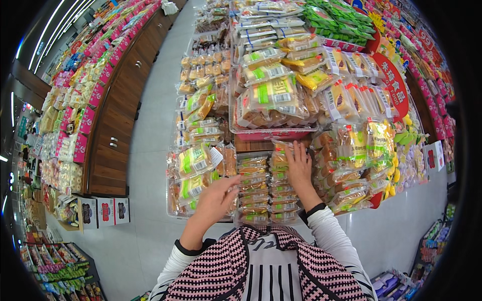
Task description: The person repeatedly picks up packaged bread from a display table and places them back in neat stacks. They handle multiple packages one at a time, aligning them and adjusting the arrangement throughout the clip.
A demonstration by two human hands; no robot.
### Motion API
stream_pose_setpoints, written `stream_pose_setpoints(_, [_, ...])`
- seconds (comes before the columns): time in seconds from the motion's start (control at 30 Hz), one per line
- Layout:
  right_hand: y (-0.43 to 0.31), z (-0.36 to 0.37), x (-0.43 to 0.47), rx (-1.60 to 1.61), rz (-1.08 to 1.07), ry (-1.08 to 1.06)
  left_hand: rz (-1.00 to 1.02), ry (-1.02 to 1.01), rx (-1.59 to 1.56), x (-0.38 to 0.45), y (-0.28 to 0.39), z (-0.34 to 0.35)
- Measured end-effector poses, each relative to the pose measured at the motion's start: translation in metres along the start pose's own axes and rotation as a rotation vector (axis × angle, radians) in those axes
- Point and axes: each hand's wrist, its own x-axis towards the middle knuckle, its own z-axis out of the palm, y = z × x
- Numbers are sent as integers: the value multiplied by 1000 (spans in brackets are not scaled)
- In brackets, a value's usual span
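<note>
Two neat columns of plastic-wrapped bread packets (254,188) lie in a container in front of me. My right hand (300,165) is spread over the far end of the right column, its fingers against a wrapped packet (280,160); whether it grips the packet is unclear. To the left, my left hand (218,199) hovers at the inner edge of a tray of packaged bread, fingers apart and holding nothing visible. Beside it are packets with green-and-white labels (192,160). Larger wrapped loaves (350,145) are heaped to the right of my right hand.
Beyond my hands, a clear plastic bin (273,132) holds piled sandwich bread. Green packages (335,22) stand at the back, near a red oval sign (391,86). A wooden cabinet (113,139) with stocked shelves runs along the left aisle, with cartons (105,211) at its near end.
</note>
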Motion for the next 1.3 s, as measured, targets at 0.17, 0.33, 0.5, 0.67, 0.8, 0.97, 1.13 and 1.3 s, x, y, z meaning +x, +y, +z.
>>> stream_pose_setpoints(0.17, [11, -10, 9, 19, 87, -111, 1, 434, 114, -6, -18, -52])
stream_pose_setpoints(0.33, [-19, -50, 8, 71, -6, 25, -21, 256, 415, 0, -77, -70])
stream_pose_setpoints(0.5, [-83, -83, -1, 380, -417, 206, -61, 263, 433, 16, -131, -55])
stream_pose_setpoints(0.67, [-166, -104, -2, 621, -719, -31, -167, 116, 489, 28, -135, -67])
stream_pose_setpoints(0.8, [-207, -104, 10, 597, -791, -93, -67, 6, 596, 29, -122, -78])
stream_pose_setpoints(0.97, [-232, -98, 13, 451, -768, -148, 34, 15, 671, 29, -127, -84])
stream_pose_setpoints(1.13, [-249, -97, 12, 280, -697, -212, -72, 242, 271, 40, -145, -98])
stream_pose_setpoints(1.3, [-259, -102, 18, 281, -675, -146, -267, 521, -693, 29, -167, -106])
